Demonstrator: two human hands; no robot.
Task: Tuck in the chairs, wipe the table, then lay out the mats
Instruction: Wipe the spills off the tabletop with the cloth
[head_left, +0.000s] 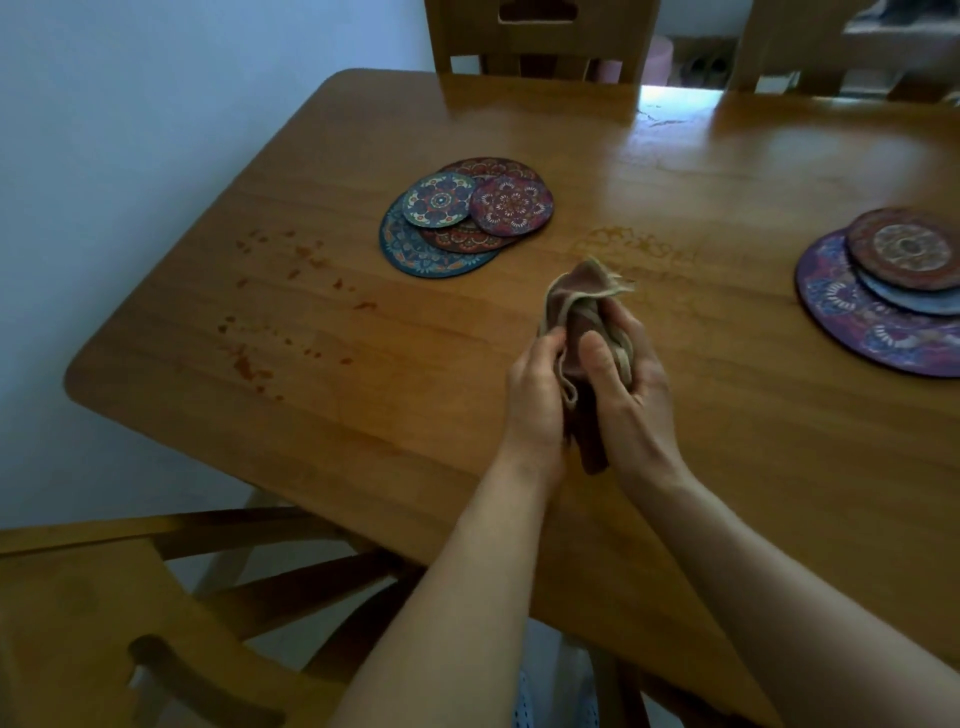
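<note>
Both hands (582, 384) bunch cloth (584, 306) above stained table (322, 332); mats (462, 218) stacked.

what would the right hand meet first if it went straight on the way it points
The right hand grips the cloth; beyond it, the pile of round mats probably comes first, though depth is unclear.

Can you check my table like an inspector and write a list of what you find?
Surface: wooden table, reddish spots near its left end, faint smear beyond the cloth.
Job's things: cloth bunched up; middle pile and right pile of round mats, overlapping; near chair at the left corner, seat not under the table; far chair and right far chair against the far edge.
Clutter: nothing seen.
Hands: left hand and right hand both grip the cloth.
Cables: nothing seen.
Surroundings: pale wall on the left.
</note>
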